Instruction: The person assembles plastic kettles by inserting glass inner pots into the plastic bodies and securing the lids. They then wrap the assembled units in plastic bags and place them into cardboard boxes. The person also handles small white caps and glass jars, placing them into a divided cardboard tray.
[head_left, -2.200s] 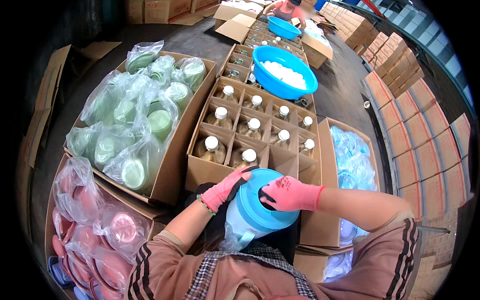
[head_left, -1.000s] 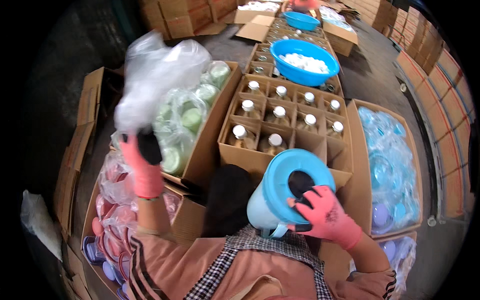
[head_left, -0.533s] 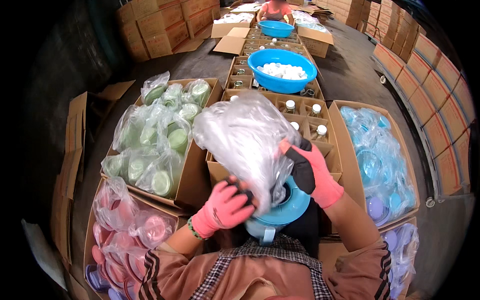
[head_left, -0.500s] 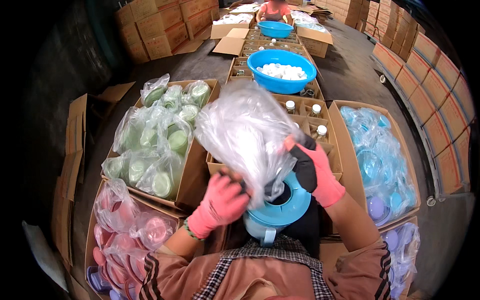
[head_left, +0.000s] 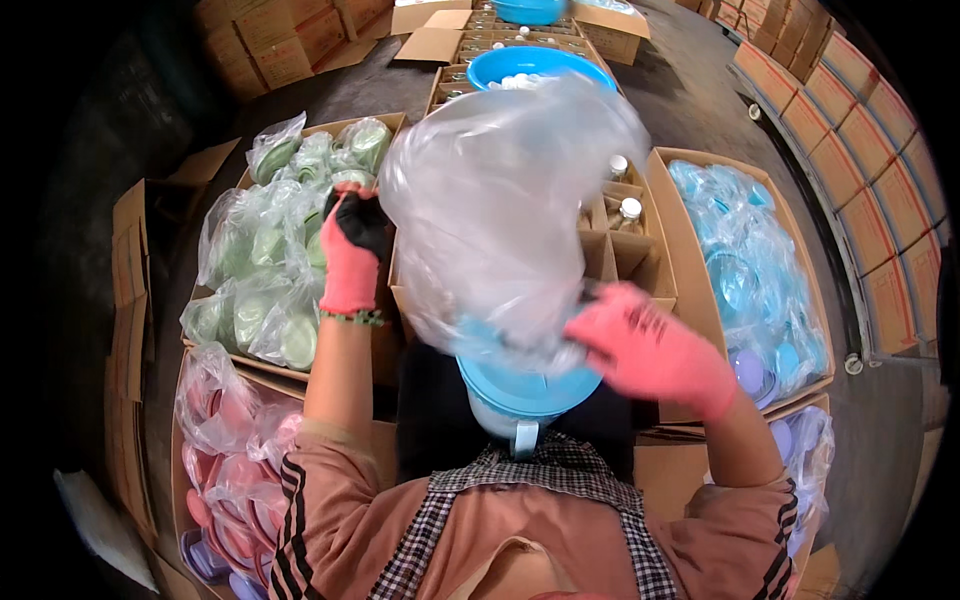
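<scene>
A large clear plastic bag (head_left: 490, 190), blurred by motion, billows in front of me over the divided carton (head_left: 660, 285). My right hand (head_left: 655, 350), in a pink glove, pinches its lower right edge. My left hand (head_left: 355, 240), gloved in pink and black, is beside the bag's left side, over the right edge of a box of bagged green cups or lids (head_left: 265, 245). Its fingers are curled, and what they hold is hidden. Below the bag, a light-blue round container (head_left: 530, 390) with a wide rim and a handle stands between my legs; the bag hides part of its top.
White-capped glass bottles (head_left: 628, 212) stand in the carton. Behind it is a blue basin (head_left: 545, 65) of white caps. Boxes of bagged blue (head_left: 740, 270), pink (head_left: 235, 470) and purple pieces (head_left: 790, 450) flank me. Stacked cartons (head_left: 865, 180) line the right.
My left hand has moved up and left, away from the blue container. The bag has spread and risen, covering part of the basin. My right hand has shifted slightly down, and the view has tilted downward.
</scene>
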